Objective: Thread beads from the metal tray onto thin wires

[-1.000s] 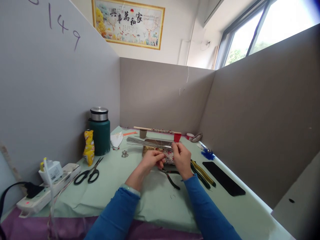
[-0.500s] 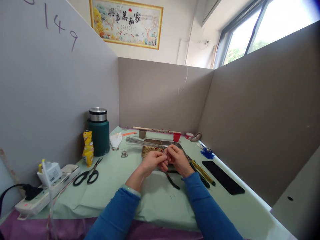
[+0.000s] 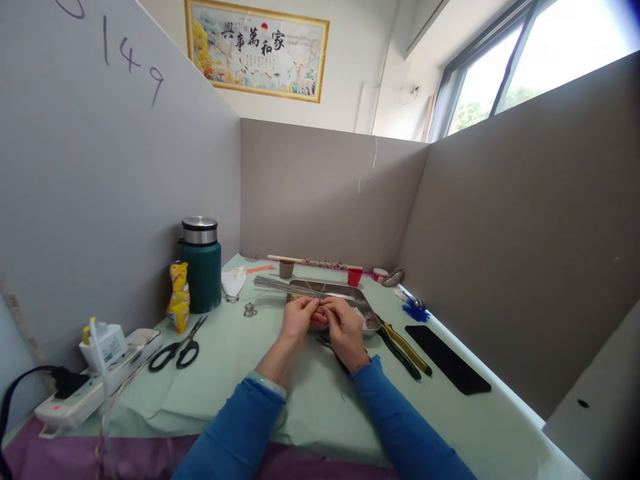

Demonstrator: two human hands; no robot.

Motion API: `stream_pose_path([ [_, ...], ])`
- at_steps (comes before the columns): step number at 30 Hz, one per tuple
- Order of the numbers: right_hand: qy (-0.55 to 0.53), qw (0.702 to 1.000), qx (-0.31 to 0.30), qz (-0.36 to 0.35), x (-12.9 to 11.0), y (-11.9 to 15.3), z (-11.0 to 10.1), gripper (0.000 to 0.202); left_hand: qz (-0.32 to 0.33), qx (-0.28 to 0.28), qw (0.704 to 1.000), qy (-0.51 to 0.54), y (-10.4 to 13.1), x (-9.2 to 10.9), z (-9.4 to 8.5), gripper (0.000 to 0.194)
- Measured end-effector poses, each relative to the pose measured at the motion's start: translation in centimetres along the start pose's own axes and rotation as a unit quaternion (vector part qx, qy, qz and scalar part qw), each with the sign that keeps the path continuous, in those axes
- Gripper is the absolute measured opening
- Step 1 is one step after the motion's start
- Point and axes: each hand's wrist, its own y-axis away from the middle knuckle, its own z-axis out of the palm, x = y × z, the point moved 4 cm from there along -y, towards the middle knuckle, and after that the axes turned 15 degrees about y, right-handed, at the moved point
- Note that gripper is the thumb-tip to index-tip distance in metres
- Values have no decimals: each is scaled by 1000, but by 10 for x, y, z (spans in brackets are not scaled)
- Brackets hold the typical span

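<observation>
In front of the metal tray, my left hand [image 3: 299,320] and my right hand [image 3: 345,330] meet with fingertips pinched close together. Thin wire [image 3: 323,289] rises from between the fingers in a V shape, and both hands grip it. Whatever sits at the pinch itself is too small to make out. Behind them the metal tray [image 3: 371,312] is partly covered by my hands. A bundle of straight thin wires [image 3: 273,285] lies across its left rim. Pliers with dark handles [image 3: 341,360] are mostly hidden beneath my right wrist.
Yellow-and-black pliers [image 3: 407,347] and a black strip [image 3: 447,360] lie to the right. Black scissors [image 3: 180,350], a green flask [image 3: 201,273], a yellow packet [image 3: 179,297] and a power strip [image 3: 90,393] are left. A red cup [image 3: 355,276] and brown cup [image 3: 287,269] stand behind.
Both hands have drawn closer together, with my right hand shifting left and lower. More of the tray's right side shows, and the wire ends now point upward in a V.
</observation>
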Motion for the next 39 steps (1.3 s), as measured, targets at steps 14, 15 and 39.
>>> stream_pose_path([
  [14,-128,977,18,170,31,-3,-2,19,-81,-101,990,46,12,10,14,19],
  [15,-137,974,16,181,33,-2,-1,20,-86,-103,990,49,13,11,14,20],
  [39,-248,934,-64,247,40,0,9,22,4,-59,997,-47,7,7,7,34],
])
